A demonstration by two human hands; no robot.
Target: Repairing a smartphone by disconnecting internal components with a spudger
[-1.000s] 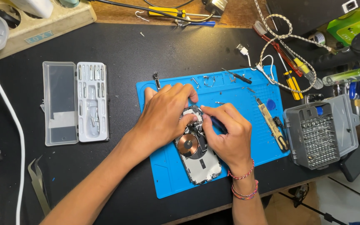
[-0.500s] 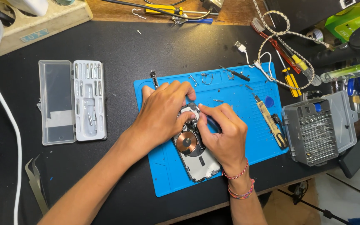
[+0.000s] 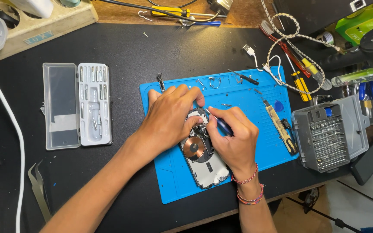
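on the blue mat [image 3: 255, 142], the left hand [image 3: 169, 116] lies flat on an opened phone [image 3: 203, 157] to steady it, while the right hand [image 3: 234, 140] pinches a screwdriver [image 3: 221, 125] over its upper end; bit case [image 3: 329, 138] right of the mat.

An open phone [image 3: 203, 162] lies flat under both hands, its back cover off. Inside shows a round copper coil just below the left hand [image 3: 169, 118]. The bottom end pokes out below the right hand [image 3: 234, 138]. That hand grips a small blue screwdriver [image 3: 221, 125], tip down on the phone's top part.
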